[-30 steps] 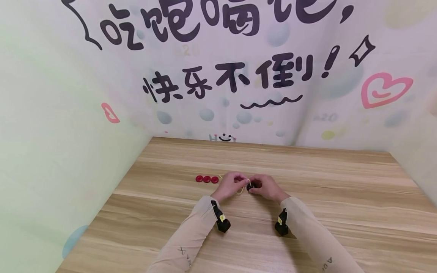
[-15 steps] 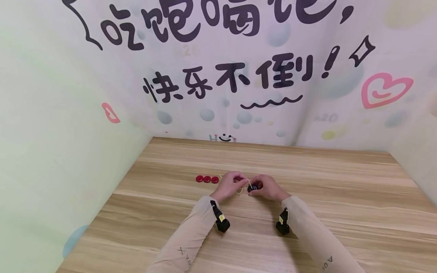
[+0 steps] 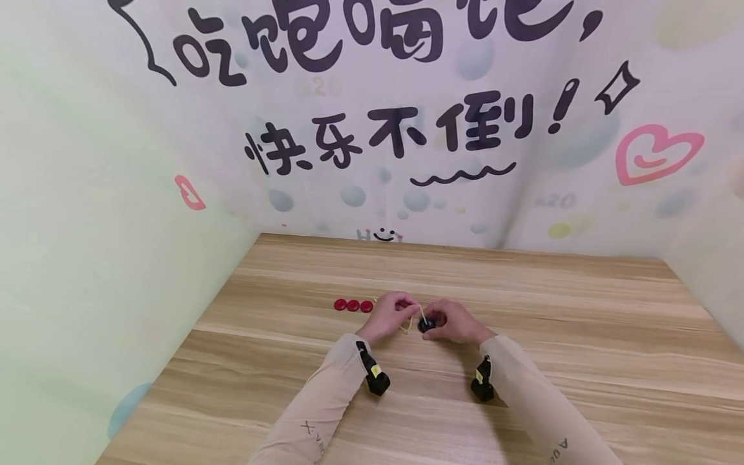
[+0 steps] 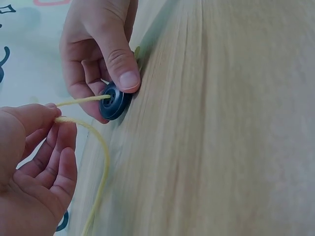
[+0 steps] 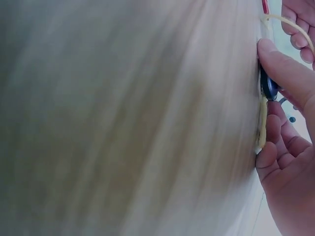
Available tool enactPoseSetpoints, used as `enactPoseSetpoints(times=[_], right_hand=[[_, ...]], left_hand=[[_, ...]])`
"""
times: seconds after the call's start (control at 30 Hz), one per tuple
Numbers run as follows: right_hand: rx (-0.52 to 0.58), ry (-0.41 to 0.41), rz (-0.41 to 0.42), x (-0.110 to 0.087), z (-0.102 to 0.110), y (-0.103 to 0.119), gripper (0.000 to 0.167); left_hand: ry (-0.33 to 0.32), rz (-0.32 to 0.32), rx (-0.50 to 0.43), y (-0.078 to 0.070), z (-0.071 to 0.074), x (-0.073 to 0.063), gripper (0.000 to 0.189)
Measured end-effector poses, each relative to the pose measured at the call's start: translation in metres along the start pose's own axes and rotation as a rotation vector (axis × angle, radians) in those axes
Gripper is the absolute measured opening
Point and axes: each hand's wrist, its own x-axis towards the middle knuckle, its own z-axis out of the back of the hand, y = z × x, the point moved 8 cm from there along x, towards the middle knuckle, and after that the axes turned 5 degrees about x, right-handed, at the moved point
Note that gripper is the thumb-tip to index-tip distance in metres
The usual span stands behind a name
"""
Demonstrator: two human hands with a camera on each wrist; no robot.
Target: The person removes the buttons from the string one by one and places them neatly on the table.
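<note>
From my seat at the feeds, I have the left hand [image 4: 42, 162] pinching a yellow cord [image 4: 81, 101] between thumb and index fingertips, its other fingers loosely curled beneath. The right hand [image 4: 98, 54] grips a dark button [image 4: 116, 104] by its rim, thumb across the near edge and fingers behind. So the button sits at the right fingertips, its holed face turned toward the left fingers. I take that rim hold as a way of keeping the holes uncovered, and the tilt as giving the cord a straight line: one strand runs from a hole to the left pinch, while another curves away below those fingers. Out beyond the left fingers, on their outer side, three red discs [image 3: 353, 305] lie in a row on the counter [image 3: 261, 374], apart from the hand, perhaps lined up to be within easy reach.

Much escapes me. The left hand covers part of the cord in the head view. A yellow length shows beside the right fingers in the right wrist view, but I can't trace how it joins the rest behind the button. That view cuts off both hands, and I can't tell whether the button touches the counter.
</note>
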Motion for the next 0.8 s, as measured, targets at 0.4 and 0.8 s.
enactPoseSetpoints(times=[0.4,0.8], right_hand=[[0.032,-0.052,-0.092,0.0003,0.0028,-0.002,0.025],[0.069,-0.126,-0.046,0.0024,0.0081,0.0061,0.021]], left_hand=[[-0.003,0.025,0.018,0.0055,-0.0021,-0.0011,0.012],[-0.02,-0.003,0.023,0.0057,-0.0011,-0.0022,0.012]])
